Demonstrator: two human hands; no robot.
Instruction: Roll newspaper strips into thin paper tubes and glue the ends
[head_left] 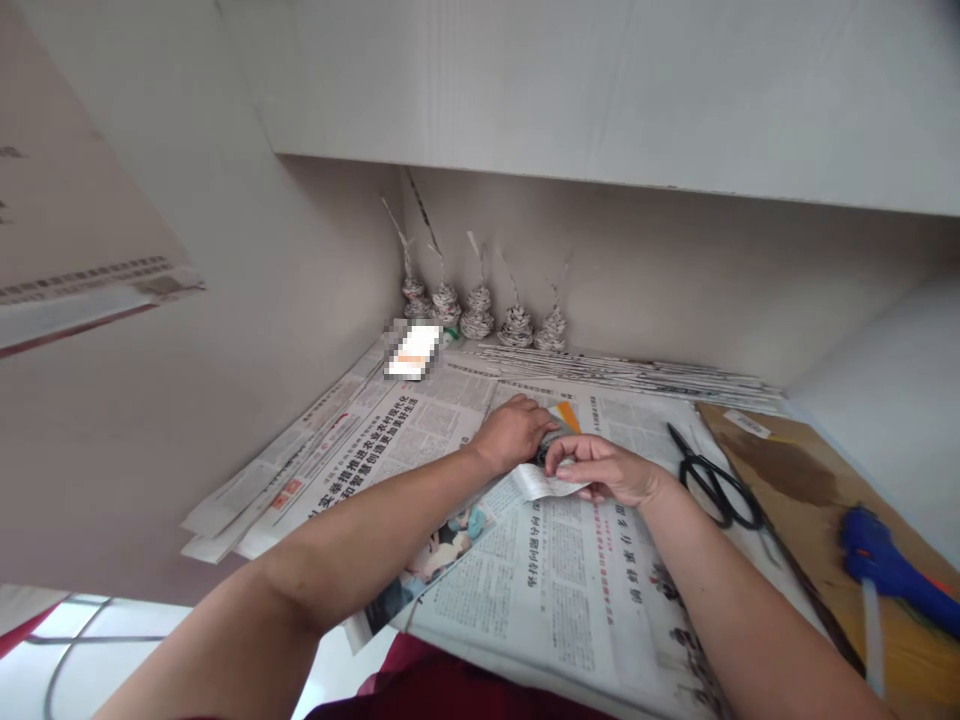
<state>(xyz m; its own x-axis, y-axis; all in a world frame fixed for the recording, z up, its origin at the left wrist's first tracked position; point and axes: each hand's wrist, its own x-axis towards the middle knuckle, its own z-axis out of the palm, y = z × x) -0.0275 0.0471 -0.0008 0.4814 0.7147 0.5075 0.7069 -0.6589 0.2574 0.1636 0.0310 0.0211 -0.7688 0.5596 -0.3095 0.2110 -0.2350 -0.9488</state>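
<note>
- at the back, five gourd-shaped coiled-paper pieces (478,312) stand in a row against the wall (637,270), thin tails sticking up.
- in front of them and to the right lies a bundle of thin paper sticks (630,372).
- a bright, pixelated rectangle (414,350) sits by the leftmost pieces.
- on the right, black-handled scissors (716,490) lie open near the right forearm; beyond them, a blue glue gun (874,545) rests on brown cardboard (780,460).
- a white panel (600,90) overhangs the back of the work surface; newspaper sheets (555,570) cover that surface below.
- the paper strip (465,530) is over these sheets, running from the near edge, lower left, up to both hands; the left forearm hides part of it.
- it is printed newspaper, with a coloured picture lower down, small text above, and a pale curled end.
- the right hand (604,470) pinches that curled end; the left hand (514,435) bends over the paper, its grip hidden, so i cannot tell.
</note>
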